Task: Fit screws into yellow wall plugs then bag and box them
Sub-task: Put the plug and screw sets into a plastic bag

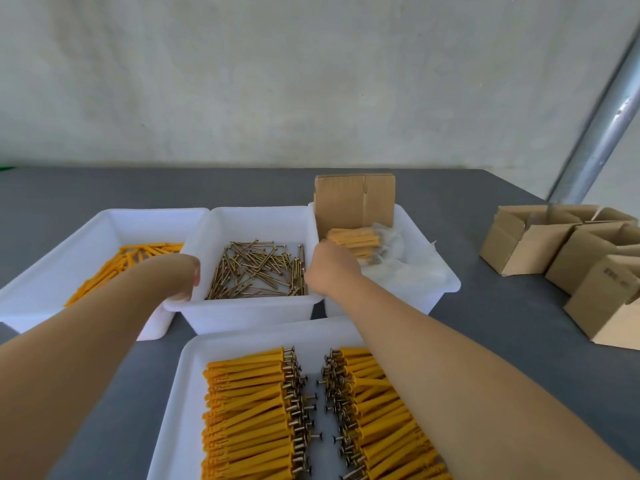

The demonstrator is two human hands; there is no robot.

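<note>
A white bin of brass screws (256, 268) stands in the middle of the grey table. My left hand (185, 277) grips its left rim, thumb on top and fingers curled under. My right hand (329, 268) is curled at the bin's right rim, with its fingers hidden behind the hand. To the left, another white bin holds loose yellow wall plugs (135, 259). The right bin (446, 282) contains a bagged bundle of plugs (356, 239), clear plastic bags (401, 265) and an upright cardboard box (353, 199). The near tray (190, 362) holds two rows of several plugs fitted with screws (256, 410).
A group of open cardboard boxes (571, 258) sits at the table's right edge. A slanted metal pole (595, 126) rises behind them. A plain wall runs along the back of the table (104, 188).
</note>
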